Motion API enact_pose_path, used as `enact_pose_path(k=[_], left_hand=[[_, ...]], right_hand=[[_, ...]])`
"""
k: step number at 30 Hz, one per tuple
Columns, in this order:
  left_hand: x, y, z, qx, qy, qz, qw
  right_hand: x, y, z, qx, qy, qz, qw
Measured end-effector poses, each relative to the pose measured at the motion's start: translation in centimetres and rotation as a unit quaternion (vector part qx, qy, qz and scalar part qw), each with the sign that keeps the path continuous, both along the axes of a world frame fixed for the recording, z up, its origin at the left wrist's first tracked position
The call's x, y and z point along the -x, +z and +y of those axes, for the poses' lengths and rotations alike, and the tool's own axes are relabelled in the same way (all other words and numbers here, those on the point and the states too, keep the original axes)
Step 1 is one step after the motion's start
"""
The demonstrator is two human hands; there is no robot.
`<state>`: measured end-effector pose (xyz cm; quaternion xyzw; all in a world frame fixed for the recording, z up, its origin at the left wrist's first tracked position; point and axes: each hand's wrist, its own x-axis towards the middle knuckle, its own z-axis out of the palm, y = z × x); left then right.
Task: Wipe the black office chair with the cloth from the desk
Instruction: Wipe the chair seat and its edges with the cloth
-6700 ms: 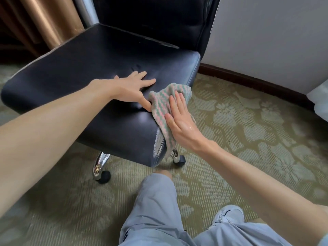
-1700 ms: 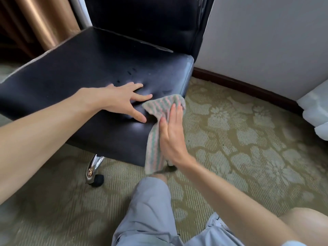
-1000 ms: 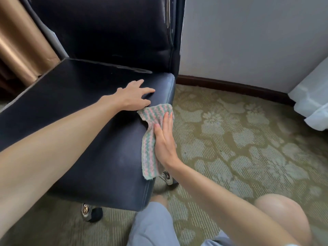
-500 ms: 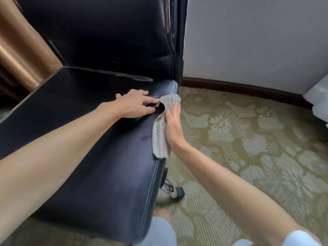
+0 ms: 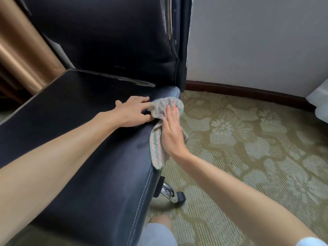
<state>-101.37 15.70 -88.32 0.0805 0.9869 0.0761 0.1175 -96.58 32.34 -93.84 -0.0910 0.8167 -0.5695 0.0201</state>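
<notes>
chair (image 5: 85,107): backrest top and seat's left side cut by frame edges | cloth (image 5: 157,148): middle hidden under right hand (image 5: 171,132) | base: one caster (image 5: 180,197) shows, rest hidden under seat | forearms cut off by frame

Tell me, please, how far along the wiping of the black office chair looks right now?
Done: the cloth is off the desk and on the chair. In hand: the right hand presses it flat against the seat's right side edge, near the back corner, while the left hand braces on the seat top. Left: the backrest shows worn, scuffed edging and no cloth near it. Whether the seat top is clean cannot be judged.
</notes>
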Motion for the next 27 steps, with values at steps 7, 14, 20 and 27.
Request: enact_pose_path(k=[7,14,20,27], left_hand=[[0.6,-0.1,-0.1,-0.017,0.001,0.015,1.0],[0.5,-0.4,0.0,0.016,0.008,0.003,1.0],[-1.9,1.0,0.6,0.037,0.006,0.002,0.999],[-7.4,0.9,-1.1,0.069,0.025,-0.094,0.993]], right_hand=[[8.0,1.1,1.6,-0.093,0.058,0.02,0.994],[7.0,1.2,1.1,-0.079,0.058,0.021,0.995],[2.7,0.0,1.7,-0.075,0.08,0.027,0.994],[2.0,0.9,1.4,-0.082,0.066,0.026,0.994]])
